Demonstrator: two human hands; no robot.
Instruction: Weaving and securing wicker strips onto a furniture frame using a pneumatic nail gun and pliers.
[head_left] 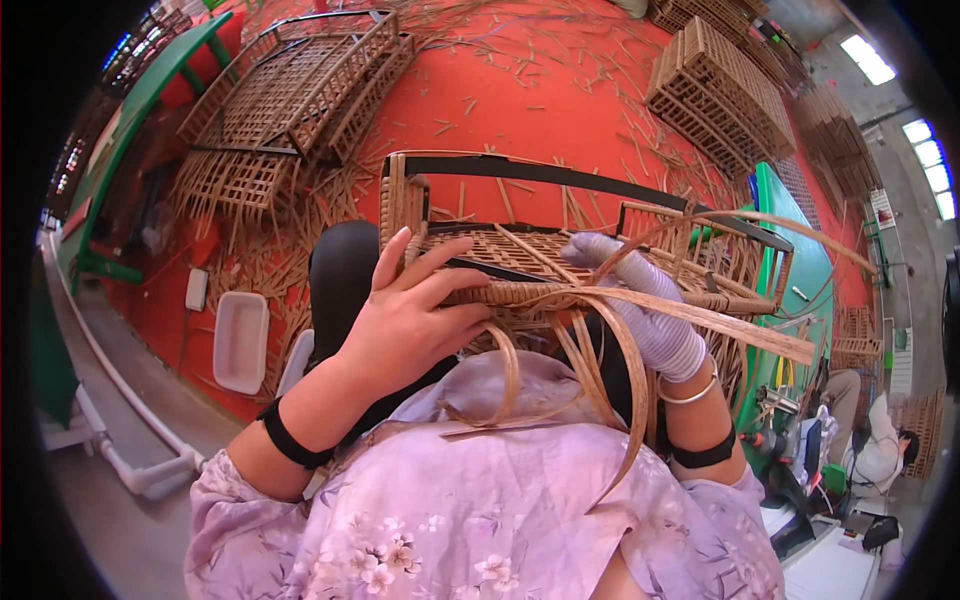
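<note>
A brown woven wicker frame (470, 240) with a black bar along its far side lies across my lap. My left hand (410, 310), bare, is closed on its wrapped near rim (520, 294), with the outer fingers spread and the thumb hidden. My right hand (650, 310) wears a striped grey-white glove and is at the same rim, closed around a rattan strip; its grip is partly hidden. A wide flat strip (730, 327) crosses over the glove and sticks out to the right. Several loose strip ends (590, 365) hang from the rim toward my shirt.
Woven frames (250, 110) are stacked at the far left, and another stack (720, 95) stands at the far right. Cut strips litter the red floor (490, 95). A white tub (241, 342) is on the left. Green panels (790, 240) flank the right; a person (880, 445) sits beyond.
</note>
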